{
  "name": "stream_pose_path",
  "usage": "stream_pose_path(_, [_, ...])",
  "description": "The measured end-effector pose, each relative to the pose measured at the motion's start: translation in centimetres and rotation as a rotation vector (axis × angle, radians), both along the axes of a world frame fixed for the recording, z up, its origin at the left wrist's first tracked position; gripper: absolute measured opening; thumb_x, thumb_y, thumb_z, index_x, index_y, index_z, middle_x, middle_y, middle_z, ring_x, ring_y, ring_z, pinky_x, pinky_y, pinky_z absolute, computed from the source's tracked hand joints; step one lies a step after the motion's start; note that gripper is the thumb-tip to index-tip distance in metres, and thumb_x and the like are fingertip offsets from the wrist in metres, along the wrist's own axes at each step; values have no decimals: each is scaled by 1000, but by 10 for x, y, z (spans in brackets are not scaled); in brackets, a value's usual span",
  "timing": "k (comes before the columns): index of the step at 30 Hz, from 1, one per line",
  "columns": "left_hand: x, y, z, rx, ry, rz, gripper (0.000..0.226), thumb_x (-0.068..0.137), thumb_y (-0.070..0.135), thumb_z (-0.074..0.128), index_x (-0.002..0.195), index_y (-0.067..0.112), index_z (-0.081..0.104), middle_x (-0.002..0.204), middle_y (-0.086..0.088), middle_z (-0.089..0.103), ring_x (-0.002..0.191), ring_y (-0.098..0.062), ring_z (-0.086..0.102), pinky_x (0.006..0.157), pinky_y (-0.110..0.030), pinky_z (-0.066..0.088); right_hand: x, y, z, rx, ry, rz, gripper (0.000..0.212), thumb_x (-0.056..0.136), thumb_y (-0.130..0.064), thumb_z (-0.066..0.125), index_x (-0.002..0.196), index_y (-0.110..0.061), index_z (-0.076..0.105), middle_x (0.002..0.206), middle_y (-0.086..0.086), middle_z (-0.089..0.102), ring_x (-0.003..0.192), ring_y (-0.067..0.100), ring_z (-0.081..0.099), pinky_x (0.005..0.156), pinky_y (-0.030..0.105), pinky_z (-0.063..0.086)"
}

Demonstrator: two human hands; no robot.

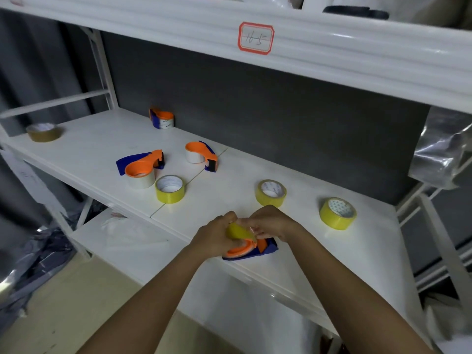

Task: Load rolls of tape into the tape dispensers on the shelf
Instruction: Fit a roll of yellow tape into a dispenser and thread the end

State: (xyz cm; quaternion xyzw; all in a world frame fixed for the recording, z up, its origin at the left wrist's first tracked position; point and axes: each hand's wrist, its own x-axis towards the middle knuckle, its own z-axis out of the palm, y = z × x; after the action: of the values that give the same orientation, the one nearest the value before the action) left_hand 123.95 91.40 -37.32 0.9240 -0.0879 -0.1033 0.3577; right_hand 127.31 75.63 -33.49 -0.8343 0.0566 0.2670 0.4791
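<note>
At the shelf's (293,251) front edge both hands clamp one dispenser (251,251); the left hand (217,236) steadies its orange hub, the right hand (273,223) pinches yellow tape (238,232) just above it; spare rolls lie beyond.

A stockroom or warehouse is showing here: white metal shelving (319,254) is bearing a handwritten bin label (256,38) above the hands, with silvery packing bags (441,149) lying rightward.
</note>
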Motion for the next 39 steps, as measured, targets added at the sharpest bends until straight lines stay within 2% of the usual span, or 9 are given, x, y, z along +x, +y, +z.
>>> stream_pose_path(3, [-2, 0, 1, 26, -12, -4, 44, 78, 42, 70, 109, 23, 46, 109, 3, 59, 97, -18, 58, 80, -32, 47, 3, 6, -2, -158, -123, 82, 33, 77, -31, 74, 85, -1, 63, 81, 12, 59, 77, 19, 58, 72, 30, 51])
stream_pose_path(6, [-3, 0, 1, 41, -21, -6, 45, 78, 42, 69, 111, 23, 44, 111, 0, 59, 97, -19, 57, 81, -33, 48, 4, 8, 2, -260, -211, 162, 43, 80, -26, 68, 94, 14, 64, 82, 18, 59, 77, 22, 54, 69, 31, 43])
stream_pose_path(10, [-4, -2, 2, 48, -33, -12, 48, 79, 42, 68, 115, 22, 43, 115, 0, 57, 102, -20, 56, 82, -31, 47, 0, 11, 1, -376, -384, 250, 22, 86, -12, 57, 91, 4, 70, 97, 15, 69, 85, 20, 61, 76, 34, 51])
stream_pose_path(15, [-2, 2, 0, 54, -19, -30, 49, 78, 43, 69, 114, 23, 43, 116, 0, 57, 103, -20, 56, 86, -36, 50, -4, 11, -8, -423, -491, 216, 21, 85, -17, 58, 87, -1, 71, 95, 10, 70, 90, 22, 64, 79, 36, 52])
stream_pose_path(22, [0, 4, 4, 52, -15, -49, 49, 76, 43, 71, 110, 21, 42, 112, 0, 57, 100, -18, 56, 79, -32, 46, 3, 4, -9, -319, -381, 111, 23, 86, -16, 61, 91, 4, 71, 96, 13, 70, 84, 15, 58, 76, 30, 48])
stream_pose_path(25, [0, 4, 4, 58, 4, -47, 49, 76, 42, 71, 108, 20, 41, 109, -1, 56, 98, -19, 56, 78, -33, 45, 2, 1, -13, -237, -334, 27, 17, 85, -13, 60, 80, 0, 69, 86, 10, 67, 83, 16, 58, 75, 29, 48])
stream_pose_path(28, [0, 6, 5, 68, 24, -51, 52, 75, 44, 71, 110, 20, 40, 110, -1, 55, 100, -19, 56, 81, -35, 48, -3, -4, -17, -26, -238, -111, 17, 85, -7, 61, 68, -11, 65, 88, 6, 67, 90, 19, 63, 85, 33, 55])
stream_pose_path(34, [3, 8, 5, 39, 61, -61, 56, 76, 40, 72, 115, 20, 37, 117, -2, 50, 106, -18, 52, 88, -37, 51, -20, -8, -28, 305, -136, -341, 14, 91, -7, 59, 77, -5, 60, 85, 8, 67, 85, 19, 65, 74, 25, 56])
stream_pose_path(39, [0, 7, 8, 26, -11, -48, 55, 75, 39, 72, 114, 18, 39, 116, -4, 50, 105, -17, 50, 85, -34, 49, -22, -4, -34, 194, -234, -356, 21, 93, -11, 54, 73, -8, 56, 71, 6, 61, 63, 15, 59, 66, 26, 54])
